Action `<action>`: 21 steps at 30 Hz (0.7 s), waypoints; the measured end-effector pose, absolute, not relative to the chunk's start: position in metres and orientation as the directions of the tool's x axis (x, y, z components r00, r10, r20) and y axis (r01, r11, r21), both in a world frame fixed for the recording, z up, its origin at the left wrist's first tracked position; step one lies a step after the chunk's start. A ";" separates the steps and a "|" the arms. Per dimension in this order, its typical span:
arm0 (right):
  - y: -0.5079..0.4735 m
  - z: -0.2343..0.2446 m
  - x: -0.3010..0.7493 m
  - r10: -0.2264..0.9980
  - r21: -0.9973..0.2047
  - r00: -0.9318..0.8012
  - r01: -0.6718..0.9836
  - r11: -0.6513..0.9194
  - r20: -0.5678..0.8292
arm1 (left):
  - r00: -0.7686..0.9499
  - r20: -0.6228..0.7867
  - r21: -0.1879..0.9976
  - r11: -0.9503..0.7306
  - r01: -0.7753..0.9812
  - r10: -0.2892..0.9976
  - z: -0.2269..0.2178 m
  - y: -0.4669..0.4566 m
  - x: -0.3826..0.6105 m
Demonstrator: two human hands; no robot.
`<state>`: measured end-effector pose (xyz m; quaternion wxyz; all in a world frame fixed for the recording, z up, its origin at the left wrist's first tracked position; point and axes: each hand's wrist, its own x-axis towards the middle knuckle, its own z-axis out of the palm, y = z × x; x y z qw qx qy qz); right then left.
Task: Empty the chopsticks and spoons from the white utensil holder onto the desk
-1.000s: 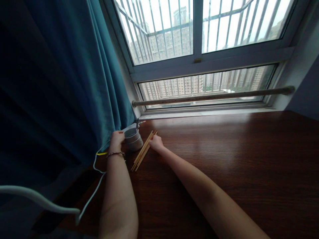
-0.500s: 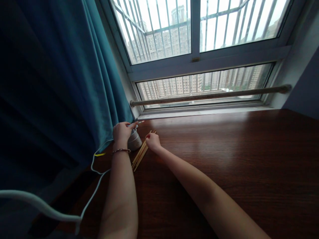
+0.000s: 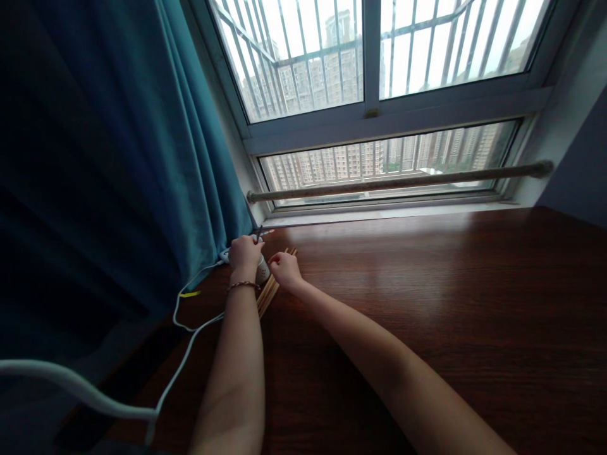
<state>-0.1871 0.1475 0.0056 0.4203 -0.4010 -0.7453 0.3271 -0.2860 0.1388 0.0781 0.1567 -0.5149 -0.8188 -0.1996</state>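
Though slim, straight sticks [image 3: 269, 295] on glossy, wood-grained tabletop [image 3: 417, 278].

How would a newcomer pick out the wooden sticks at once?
Below the window, follow the brown tabletop to its far left, near the blue curtain. There, partly hidden by the right hand, the wooden sticks lie slantwise. Unlike the pale cup beside them, they are slim, straight and tan.

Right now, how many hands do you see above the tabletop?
2: the left hand is at the pale container, covering most of it from view; the right hand is over the wooden sticks. No others show.
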 end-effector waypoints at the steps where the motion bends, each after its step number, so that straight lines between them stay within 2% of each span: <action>1: 0.148 0.005 -0.187 0.873 -0.825 -0.327 0.323 0.464 0.363 | -0.418 0.465 0.160 0.390 0.907 0.781 0.078 0.139 -0.286; 12: 0.148 0.007 -0.186 0.877 -0.834 -0.335 0.320 0.449 0.344 | -0.394 0.518 0.142 0.378 0.915 0.760 0.080 0.136 -0.288; 17: 0.146 0.008 -0.183 0.886 -0.848 -0.319 0.307 0.433 0.337 | -0.356 0.609 0.131 0.353 0.926 0.708 0.091 0.129 -0.285; 21: 0.146 0.016 -0.177 0.894 -0.860 -0.287 0.283 0.424 0.346 | -0.306 0.717 0.119 0.323 0.939 0.626 0.117 0.113 -0.276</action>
